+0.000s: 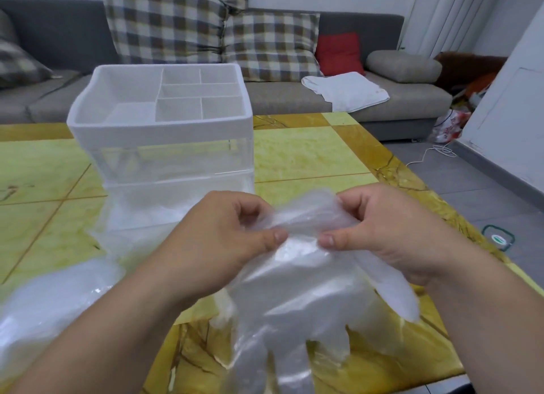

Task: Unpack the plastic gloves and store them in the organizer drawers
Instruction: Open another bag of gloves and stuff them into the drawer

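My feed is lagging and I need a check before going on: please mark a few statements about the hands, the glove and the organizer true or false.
1. The left hand and the right hand both pinch the clear glove. True.
2. A red cushion lies on the sofa. True.
3. The organizer stands on the sofa. False: it stands on the yellow table.
4. The clear glove's fingers point toward the organizer. False: they hang toward the person, away from it.
5. More clear plastic lies on the table at the person's left. True.
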`<state>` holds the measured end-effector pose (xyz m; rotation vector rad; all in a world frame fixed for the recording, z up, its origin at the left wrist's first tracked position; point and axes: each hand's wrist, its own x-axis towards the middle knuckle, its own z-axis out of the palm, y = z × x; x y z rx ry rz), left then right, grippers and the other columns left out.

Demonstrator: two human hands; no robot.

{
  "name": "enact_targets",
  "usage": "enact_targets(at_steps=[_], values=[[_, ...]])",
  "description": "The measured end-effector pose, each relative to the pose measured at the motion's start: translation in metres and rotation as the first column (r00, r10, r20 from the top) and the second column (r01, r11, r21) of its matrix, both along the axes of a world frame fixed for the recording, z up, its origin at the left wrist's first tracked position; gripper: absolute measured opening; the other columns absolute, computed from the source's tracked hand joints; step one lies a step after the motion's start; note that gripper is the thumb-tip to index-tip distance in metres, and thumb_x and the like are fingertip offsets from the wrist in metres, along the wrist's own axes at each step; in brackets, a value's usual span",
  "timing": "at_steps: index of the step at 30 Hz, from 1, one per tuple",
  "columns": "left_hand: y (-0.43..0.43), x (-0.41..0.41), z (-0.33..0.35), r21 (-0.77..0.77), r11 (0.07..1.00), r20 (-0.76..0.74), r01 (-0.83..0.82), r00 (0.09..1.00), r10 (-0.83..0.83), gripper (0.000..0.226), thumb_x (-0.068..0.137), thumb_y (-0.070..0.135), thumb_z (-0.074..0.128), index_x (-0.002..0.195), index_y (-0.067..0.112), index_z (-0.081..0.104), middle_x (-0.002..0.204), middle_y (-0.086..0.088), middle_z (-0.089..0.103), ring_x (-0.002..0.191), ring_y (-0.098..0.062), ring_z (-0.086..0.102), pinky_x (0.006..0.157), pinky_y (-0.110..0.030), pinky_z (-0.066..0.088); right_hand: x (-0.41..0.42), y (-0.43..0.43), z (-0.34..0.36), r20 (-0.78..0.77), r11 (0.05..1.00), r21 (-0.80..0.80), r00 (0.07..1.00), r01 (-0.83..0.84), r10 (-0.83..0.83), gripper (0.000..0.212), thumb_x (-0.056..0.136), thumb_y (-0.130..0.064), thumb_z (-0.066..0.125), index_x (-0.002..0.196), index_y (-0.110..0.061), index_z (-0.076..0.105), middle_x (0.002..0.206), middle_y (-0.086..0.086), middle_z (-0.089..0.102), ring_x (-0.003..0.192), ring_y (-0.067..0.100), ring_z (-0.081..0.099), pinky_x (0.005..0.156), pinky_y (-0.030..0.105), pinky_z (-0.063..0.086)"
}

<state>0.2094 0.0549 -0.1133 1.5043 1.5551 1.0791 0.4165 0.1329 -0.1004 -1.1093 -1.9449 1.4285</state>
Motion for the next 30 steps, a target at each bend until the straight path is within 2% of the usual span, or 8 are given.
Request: enact_targets(at_steps=[3,6,12,17,22,25,28,30], values=[[0.000,-0.009,-0.005,-0.148,0.989,0.192,0.008,0.981,0.021,0.037,0.069,0.037,0.079,0.093,0.009,0.077,0.097,-0.021,0.074,0.089,-0.036,0.071,0.075,-0.041,0.046,0.004,0.004,0.000,-0.083,0.994,-0.104,0.996,0.017,-0.026,0.045,0.052,-0.004,0.089,0.094,0.003,0.073,0.097,0.025,0.073,0.085,0.034,0.071,0.087,0.057,0.054],[0.002,-0.009,-0.010,-0.211,0.977,0.317,0.013,0.947,0.056,0.039,0.069,0.032,0.078,0.097,0.005,0.076,0.110,-0.036,0.064,0.086,-0.032,0.058,0.077,-0.043,0.038,0.006,0.008,-0.004,-0.076,0.980,-0.199,0.997,-0.004,-0.012,0.051,0.051,0.003,0.089,0.099,0.000,0.073,0.102,0.023,0.074,0.089,0.034,0.071,0.089,0.052,0.055],[0.006,-0.006,-0.015,-0.213,0.975,0.402,-0.061,0.904,0.145,0.042,0.064,0.027,0.083,0.101,0.008,0.075,0.108,-0.027,0.070,0.093,-0.032,0.063,0.081,-0.043,0.037,0.004,0.003,-0.006,-0.031,0.965,-0.250,0.996,0.079,-0.089,0.007,0.073,-0.012,0.081,0.076,-0.007,0.076,0.096,0.027,0.072,0.076,0.035,0.068,0.076,0.047,0.055],[0.003,0.005,-0.006,-0.212,0.975,0.574,-0.065,0.799,0.178,0.057,0.060,0.024,0.079,0.114,0.006,0.069,0.105,-0.016,0.075,0.096,-0.030,0.073,0.085,-0.042,0.057,0.002,0.005,-0.003,-0.128,0.929,-0.318,0.962,0.191,-0.241,0.052,0.060,-0.013,0.080,0.103,0.013,0.066,0.106,0.037,0.065,0.083,0.041,0.063,0.087,0.066,0.049],[0.001,0.012,-0.015,-0.211,0.977,0.448,-0.022,0.887,0.117,0.053,0.073,0.048,0.079,0.103,0.005,0.073,0.104,-0.012,0.076,0.101,-0.030,0.072,0.098,-0.049,0.052,0.006,0.004,0.000,-0.176,0.909,-0.374,0.948,0.185,-0.265,0.066,0.056,-0.007,0.090,0.113,0.011,0.062,0.114,0.038,0.063,0.091,0.045,0.061,0.092,0.072,0.042],[0.002,0.014,-0.017,-0.148,0.989,0.388,-0.005,0.919,0.063,0.061,0.083,0.051,0.072,0.083,-0.009,0.063,0.083,-0.010,0.065,0.078,-0.026,0.062,0.078,-0.036,0.045,0.007,0.002,0.003,-0.159,0.903,-0.389,0.953,0.181,-0.260,0.064,0.056,-0.009,0.084,0.112,0.012,0.062,0.112,0.037,0.064,0.093,0.048,0.062,0.091,0.073,0.042],[0.003,0.014,-0.018,-0.154,0.988,0.364,0.007,0.930,0.050,0.082,0.077,0.061,0.069,0.095,-0.019,0.056,0.088,-0.015,0.060,0.080,-0.026,0.052,0.079,-0.040,0.043,0.006,0.000,0.003,-0.103,0.908,-0.389,0.972,0.155,-0.210,0.061,0.053,-0.006,0.089,0.107,0.010,0.065,0.108,0.035,0.067,0.091,0.048,0.064,0.089,0.072,0.044],[0.001,0.018,-0.014,-0.179,0.984,0.381,-0.007,0.921,0.076,0.059,0.088,0.046,0.068,0.100,-0.012,0.065,0.096,-0.029,0.070,0.085,-0.033,0.065,0.089,-0.052,0.052,0.006,-0.002,0.003,-0.070,0.913,-0.381,0.980,0.145,-0.185,0.057,0.054,-0.006,0.088,0.105,0.008,0.067,0.105,0.033,0.069,0.094,0.052,0.066,0.090,0.070,0.046]])
